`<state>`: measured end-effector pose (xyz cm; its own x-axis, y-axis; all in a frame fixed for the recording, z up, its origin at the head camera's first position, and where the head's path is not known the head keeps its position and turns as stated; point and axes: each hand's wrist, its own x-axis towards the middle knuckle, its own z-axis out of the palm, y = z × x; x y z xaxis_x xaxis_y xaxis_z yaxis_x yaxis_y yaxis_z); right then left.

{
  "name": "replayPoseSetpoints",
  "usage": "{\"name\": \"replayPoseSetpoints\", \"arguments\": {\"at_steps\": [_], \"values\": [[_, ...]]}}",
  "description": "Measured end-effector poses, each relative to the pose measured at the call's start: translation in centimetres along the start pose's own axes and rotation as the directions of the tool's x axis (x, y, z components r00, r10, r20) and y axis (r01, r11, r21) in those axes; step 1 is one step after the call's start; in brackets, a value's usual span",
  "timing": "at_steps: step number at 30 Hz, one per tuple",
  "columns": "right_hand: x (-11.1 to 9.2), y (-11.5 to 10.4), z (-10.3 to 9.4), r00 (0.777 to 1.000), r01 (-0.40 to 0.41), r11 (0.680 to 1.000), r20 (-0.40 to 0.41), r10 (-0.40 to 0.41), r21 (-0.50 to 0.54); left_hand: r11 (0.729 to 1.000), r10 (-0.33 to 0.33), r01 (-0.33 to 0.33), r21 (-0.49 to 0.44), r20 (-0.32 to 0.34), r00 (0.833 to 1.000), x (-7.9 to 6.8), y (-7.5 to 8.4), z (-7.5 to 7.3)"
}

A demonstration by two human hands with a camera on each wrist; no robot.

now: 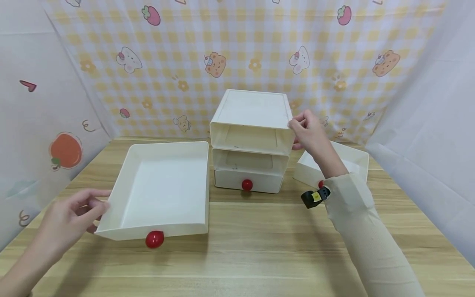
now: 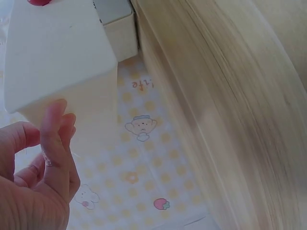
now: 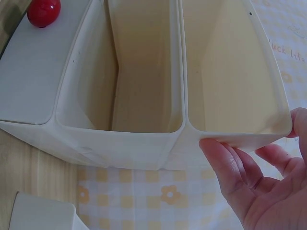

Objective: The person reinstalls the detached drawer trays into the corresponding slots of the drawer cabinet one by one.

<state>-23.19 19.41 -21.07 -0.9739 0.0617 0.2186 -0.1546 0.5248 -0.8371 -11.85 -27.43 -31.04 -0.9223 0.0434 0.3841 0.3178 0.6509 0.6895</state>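
Observation:
My left hand (image 1: 76,218) holds a white open-topped drawer (image 1: 167,189) by its left wall near the front corner. The drawer has a red round knob (image 1: 154,239) on its front and looks raised off the table. In the left wrist view, fingertips (image 2: 58,106) touch the drawer's side (image 2: 57,52). My right hand (image 1: 309,134) grips the upper right front corner of a white stacked drawer cabinet (image 1: 256,108), with the thumb at its top edge and the fingers against its side. Its top two compartments are empty; the bottom drawer (image 1: 230,180) is closed.
A second white drawer (image 1: 356,156) with a red knob sits on the wooden table (image 1: 252,255) right of the cabinet, partly hidden by my right arm. A yellow-checked curtain (image 1: 256,37) hangs behind, with white cloth (image 1: 33,115) at both sides.

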Motion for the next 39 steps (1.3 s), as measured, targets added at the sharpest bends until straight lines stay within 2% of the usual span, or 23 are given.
{"name": "replayPoseSetpoints", "arguments": {"at_steps": [7,16,29,39], "values": [[0.0,0.0,0.0,1.0,0.002,1.0,-0.003,-0.002,0.008,1.0,0.003,-0.003,-0.006,-0.003,1.0,-0.3,0.6,0.3],[0.0,-0.1,0.1,1.0,0.005,1.0,0.006,-0.005,-0.002,1.0,-0.028,0.027,0.014,0.01,1.0,-0.8,0.4,0.0],[0.0,0.0,0.0,1.0,0.003,1.0,0.002,-0.003,0.004,0.999,-0.029,0.029,0.031,0.006,1.0,-1.2,0.4,-0.1],[0.0,0.0,0.0,1.0,0.009,1.0,0.0,-0.009,0.0,1.0,-0.011,0.011,-0.001,0.02,1.0,-1.4,1.4,0.8]]}}
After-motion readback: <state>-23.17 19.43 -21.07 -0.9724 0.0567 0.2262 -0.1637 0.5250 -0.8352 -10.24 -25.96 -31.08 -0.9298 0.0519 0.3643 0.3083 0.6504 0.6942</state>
